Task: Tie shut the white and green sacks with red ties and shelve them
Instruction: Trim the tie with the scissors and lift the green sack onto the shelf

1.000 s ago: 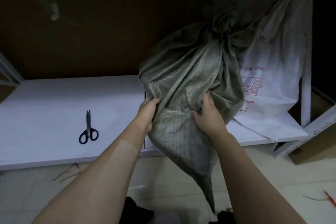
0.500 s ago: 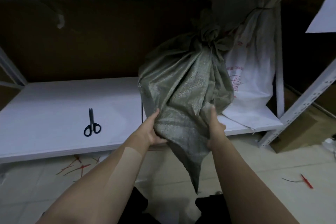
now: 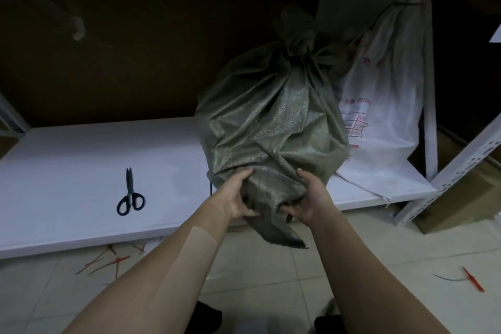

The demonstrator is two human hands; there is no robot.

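The green sack [image 3: 273,130] stood upright on the white shelf [image 3: 67,157], on its right half and close to the front edge, with its neck gathered into a twisted bunch at the top. A loose bottom corner of the sack hung down past the front edge, above the tiled floor [image 3: 352,252]. Both hands held the sack low down at the front. The left hand [image 3: 238,198] gripped the bunched fabric from the left, thumb on top and fingers curled under. The right hand [image 3: 309,198] gripped it from the right in the same way, its fingers tucked beneath the fabric. The white sack [image 3: 379,116], printed with red marks, leaned in the shelf's rear right corner, touching the green sack's right side. Its neck was cinched by a band high up, the band's colour too dark to tell. A pair of black-handled scissors [image 3: 130,192] lay closed on the shelf's left half, near the front edge and well apart from the sacks. Several red ties [image 3: 108,260] lay scattered on the floor just below the shelf's front edge, and another red tie [image 3: 471,279] lay on the floor far to the right. A cardboard box [image 3: 466,198] sat behind the perforated white post [image 3: 461,165] at the shelf's right end.
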